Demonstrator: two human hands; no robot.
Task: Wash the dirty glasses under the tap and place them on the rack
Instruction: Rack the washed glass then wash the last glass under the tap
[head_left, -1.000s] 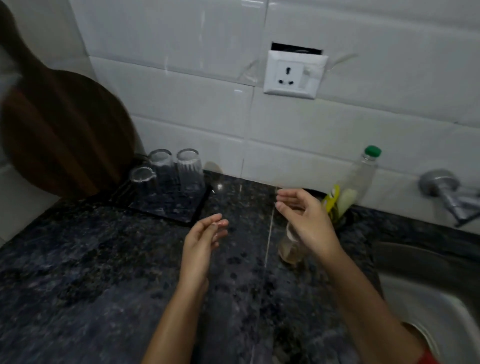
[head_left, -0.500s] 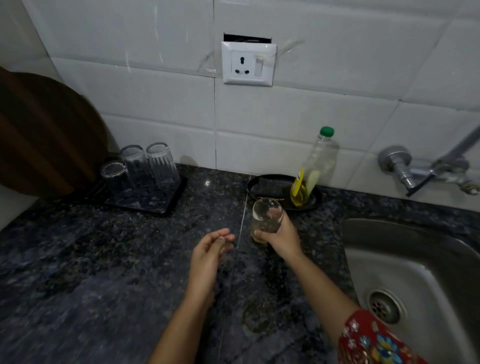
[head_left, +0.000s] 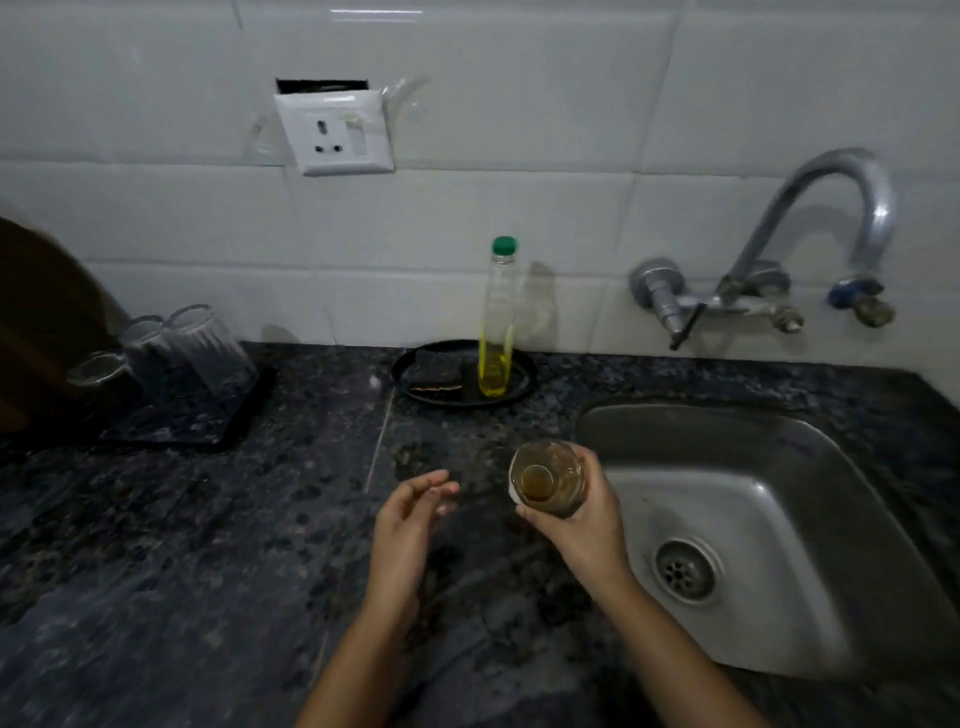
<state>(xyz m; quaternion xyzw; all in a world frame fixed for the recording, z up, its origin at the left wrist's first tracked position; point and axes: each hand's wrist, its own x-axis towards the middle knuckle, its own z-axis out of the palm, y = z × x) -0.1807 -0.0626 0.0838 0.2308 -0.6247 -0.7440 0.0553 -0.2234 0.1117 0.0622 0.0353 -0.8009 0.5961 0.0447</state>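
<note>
So, nearest the camera the left hand (head_left: 408, 525) hovers over the dark tabletop (head_left: 182, 545), fingers (head_left: 434, 480) loose and holding nothing. Just right of it, the right hand (head_left: 584, 530) has its fingers wrapped round a dirty glass (head_left: 545, 475) with brownish dregs, held above the tabletop right beside the steel sink's (head_left: 779, 519) left rim. Further back a bottle (head_left: 496, 332) of yellow liquid stands on a black plate (head_left: 410, 382). Three glasses (head_left: 171, 348) sit on the rack (head_left: 208, 426) far left, and the tap (head_left: 831, 208) is on the wall above the sink.
</note>
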